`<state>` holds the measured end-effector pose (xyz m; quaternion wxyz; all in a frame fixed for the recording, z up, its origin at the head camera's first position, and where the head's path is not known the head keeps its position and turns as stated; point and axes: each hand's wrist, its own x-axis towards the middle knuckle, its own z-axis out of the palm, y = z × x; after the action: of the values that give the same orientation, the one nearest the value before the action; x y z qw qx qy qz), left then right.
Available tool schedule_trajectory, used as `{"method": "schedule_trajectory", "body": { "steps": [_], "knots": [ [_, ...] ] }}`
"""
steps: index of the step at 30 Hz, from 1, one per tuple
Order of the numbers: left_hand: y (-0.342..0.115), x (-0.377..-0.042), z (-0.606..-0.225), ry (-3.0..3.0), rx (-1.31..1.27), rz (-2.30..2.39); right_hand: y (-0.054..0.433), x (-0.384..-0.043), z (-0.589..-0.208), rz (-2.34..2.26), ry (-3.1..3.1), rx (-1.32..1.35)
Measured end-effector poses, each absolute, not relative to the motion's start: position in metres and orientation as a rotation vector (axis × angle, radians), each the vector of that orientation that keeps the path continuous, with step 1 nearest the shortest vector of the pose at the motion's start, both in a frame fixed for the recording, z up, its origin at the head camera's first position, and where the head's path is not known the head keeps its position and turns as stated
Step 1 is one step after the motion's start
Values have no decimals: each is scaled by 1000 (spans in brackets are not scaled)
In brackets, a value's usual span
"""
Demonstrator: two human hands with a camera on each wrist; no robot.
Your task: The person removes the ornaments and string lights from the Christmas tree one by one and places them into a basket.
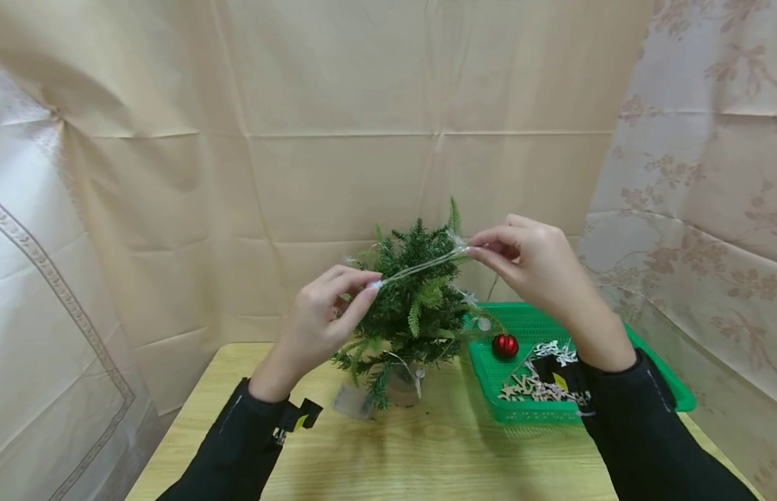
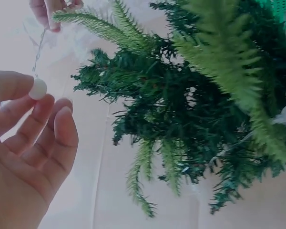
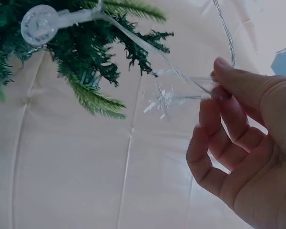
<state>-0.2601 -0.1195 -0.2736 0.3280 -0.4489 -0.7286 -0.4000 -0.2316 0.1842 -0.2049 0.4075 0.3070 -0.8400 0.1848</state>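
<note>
Below both grips, a wood-grain table (image 1: 426, 459) bears a small tree (image 1: 401, 313); beige cloth (image 1: 376, 104) hangs behind. Left hand (image 1: 319, 313) pinches a white bulb (image 2: 37, 89), right hand (image 1: 539, 264) the light string (image 1: 420, 268), stretched between them.

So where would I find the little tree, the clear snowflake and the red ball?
Little tree (image 1: 401, 306): head view, on the green needles about its middle.
Clear snowflake (image 3: 163, 101): right wrist view, on the centre where its spokes meet.
Red ball (image 1: 505, 346): head view, on the middle of its shiny front.
</note>
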Motion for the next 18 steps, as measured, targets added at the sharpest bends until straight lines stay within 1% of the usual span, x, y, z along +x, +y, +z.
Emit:
{"method": "schedule_trajectory", "body": {
  "steps": [8, 13, 18],
  "knots": [
    [-123, -258, -296, -1903, -1252, -1057, 188, -215, -237, 375, -1989, 860],
    [-124, -257, -309, -1942, -1280, -1050, 188, -210, -257, 407, -1987, 907],
    [-124, -253, -317, -1895, -1297, -1072, 184, -206, -272, 470, -2012, 895]
  ]
}}
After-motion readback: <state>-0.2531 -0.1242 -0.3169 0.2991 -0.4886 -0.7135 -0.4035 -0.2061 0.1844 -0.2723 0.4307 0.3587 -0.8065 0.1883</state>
